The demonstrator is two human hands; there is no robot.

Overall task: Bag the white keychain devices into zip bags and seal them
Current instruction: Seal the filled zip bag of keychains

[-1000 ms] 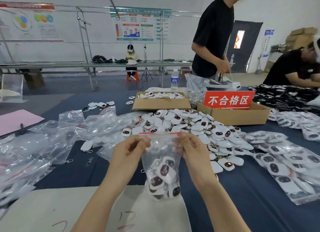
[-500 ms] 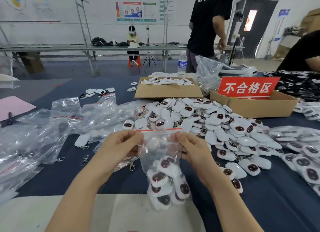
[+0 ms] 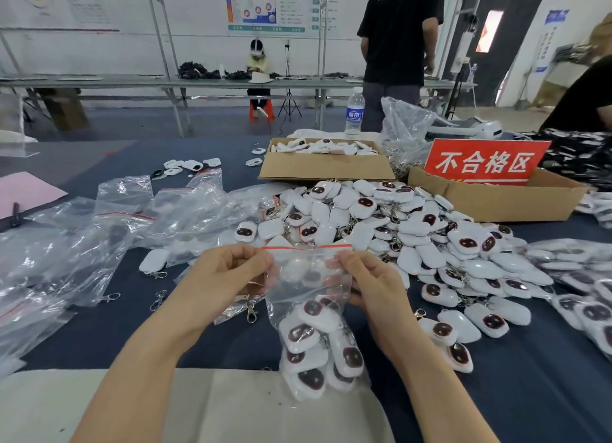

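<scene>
Head view, nearest first: the zip bag (image 3: 308,277) hangs between my two hands, its lower half packed with white keychain devices (image 3: 318,343). My left hand (image 3: 228,277) pinches the bag's upper left corner between curled thumb and fingers. My right hand (image 3: 367,277) pinches the upper right corner likewise, and both grips sit just under the red seal strip (image 3: 306,247). I cannot tell whether the strip is closed along its run. Recommendation: hold the strip taut and level and keep the load well below it. Then press along it from one end to the other, easing out air, and confirm no key ring is caught in the seam. Left of the bag lie empty bags (image 3: 116,230); beyond it the loose pile (image 3: 397,224); farther beyond, a cardboard box (image 3: 496,200). Against the frame half a second earlier, both pinches sit at the same corners and the load looks unchanged. The strip appears no further closed, and the view has shifted only slightly.
</scene>
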